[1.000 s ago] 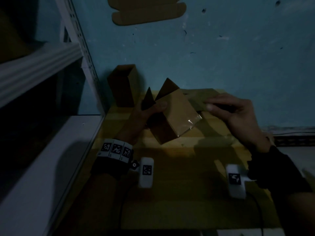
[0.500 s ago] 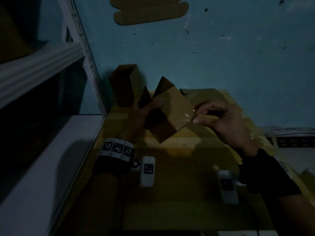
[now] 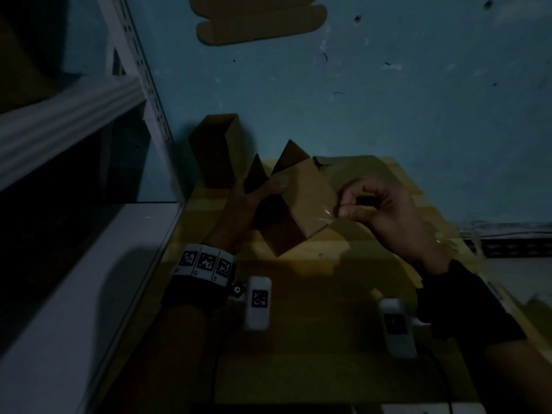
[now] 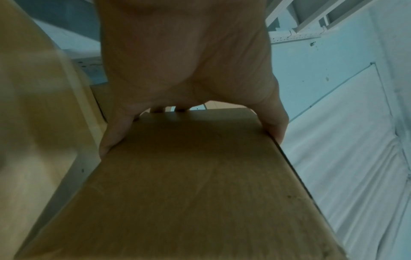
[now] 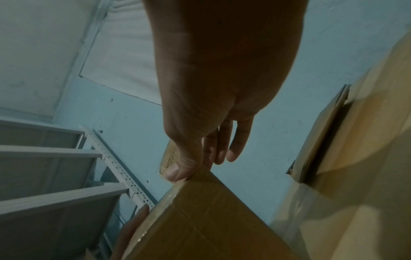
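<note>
Fingers (image 4: 113, 135) of the left hand (image 3: 248, 204) curl round a cardboard box (image 3: 301, 198), held tilted above the yellow surface (image 3: 313, 294), while the right hand (image 3: 388, 216) pinches clear tape (image 3: 327, 212) at its lower corner.

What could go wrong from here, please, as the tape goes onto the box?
1. The right hand pinches the clear tape at the box corner, so the tape may crease or stick to the fingers.
2. The left hand alone holds the box tilted above the table; pressing the tape down could twist the box or make it slip.
</note>
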`<state>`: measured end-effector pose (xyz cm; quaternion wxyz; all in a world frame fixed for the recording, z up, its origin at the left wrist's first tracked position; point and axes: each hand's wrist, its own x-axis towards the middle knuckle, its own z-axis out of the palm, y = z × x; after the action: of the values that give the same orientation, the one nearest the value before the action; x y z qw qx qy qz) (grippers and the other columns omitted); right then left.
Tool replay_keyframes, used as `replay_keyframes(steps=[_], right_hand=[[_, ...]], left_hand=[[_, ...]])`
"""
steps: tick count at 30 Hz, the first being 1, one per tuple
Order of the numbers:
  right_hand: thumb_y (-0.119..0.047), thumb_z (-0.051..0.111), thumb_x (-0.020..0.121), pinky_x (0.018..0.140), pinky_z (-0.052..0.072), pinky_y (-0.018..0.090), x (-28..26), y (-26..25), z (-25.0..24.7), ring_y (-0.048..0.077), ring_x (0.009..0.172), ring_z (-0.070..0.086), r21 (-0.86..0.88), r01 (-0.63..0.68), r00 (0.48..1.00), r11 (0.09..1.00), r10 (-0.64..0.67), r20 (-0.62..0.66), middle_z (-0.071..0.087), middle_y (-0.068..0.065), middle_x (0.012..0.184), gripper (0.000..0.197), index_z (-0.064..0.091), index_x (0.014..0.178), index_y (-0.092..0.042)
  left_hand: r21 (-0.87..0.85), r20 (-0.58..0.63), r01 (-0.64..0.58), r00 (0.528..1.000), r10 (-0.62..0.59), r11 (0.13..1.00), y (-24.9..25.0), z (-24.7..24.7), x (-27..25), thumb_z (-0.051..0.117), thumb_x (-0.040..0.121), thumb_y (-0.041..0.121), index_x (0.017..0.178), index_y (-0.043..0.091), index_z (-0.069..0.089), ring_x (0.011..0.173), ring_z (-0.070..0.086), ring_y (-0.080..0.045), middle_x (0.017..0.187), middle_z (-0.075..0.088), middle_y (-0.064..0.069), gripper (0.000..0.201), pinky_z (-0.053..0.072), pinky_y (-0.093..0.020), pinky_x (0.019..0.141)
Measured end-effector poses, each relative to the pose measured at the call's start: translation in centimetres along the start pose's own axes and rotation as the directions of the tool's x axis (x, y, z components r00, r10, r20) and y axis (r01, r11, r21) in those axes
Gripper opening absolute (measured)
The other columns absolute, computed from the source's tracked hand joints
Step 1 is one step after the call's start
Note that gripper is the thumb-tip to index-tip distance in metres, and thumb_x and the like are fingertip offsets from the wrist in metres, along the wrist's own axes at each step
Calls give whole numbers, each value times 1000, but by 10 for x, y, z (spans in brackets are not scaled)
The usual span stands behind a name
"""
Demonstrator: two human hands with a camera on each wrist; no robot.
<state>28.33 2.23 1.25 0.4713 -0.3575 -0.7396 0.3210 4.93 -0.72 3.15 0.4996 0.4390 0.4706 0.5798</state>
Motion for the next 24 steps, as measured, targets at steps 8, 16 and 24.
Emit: replay_keyframes(steps=[8, 16, 24], right_hand=[[-11, 65, 90, 76, 47, 37, 2, 7, 10, 24, 90, 56, -303, 70, 993, 950, -94, -66, 58, 1, 90, 10, 60, 83, -15], [-4, 53, 100, 73, 47, 31, -1, 4, 24, 23, 86, 58, -154, 16, 968, 988, -54, -245, 59, 5, 87, 16, 55, 88, -15], [-9, 49, 102, 84, 54, 40, -6, 5, 31, 19, 86, 59, 136, -78, 961, 988, 111, -253, 59, 3, 85, 19, 55, 84, -10]], left_hand=[[30, -14, -2, 1000, 3, 1000, -2, 3, 5, 70, 89, 19, 104, 27, 53, 65, 67, 8, 104, 61, 6, 24, 52, -14, 52], [0, -78, 23, 997, -23, 1000, -4, 10, 6, 72, 86, 27, 127, 20, 50, 75, 68, -2, 110, 64, 3, 47, 52, -16, 50], [-11, -92, 12, 996, -13, 1000, -8, 7, 14, 79, 81, 26, 124, 21, 52, 93, 68, -12, 115, 65, 1, 51, 56, -25, 64]])
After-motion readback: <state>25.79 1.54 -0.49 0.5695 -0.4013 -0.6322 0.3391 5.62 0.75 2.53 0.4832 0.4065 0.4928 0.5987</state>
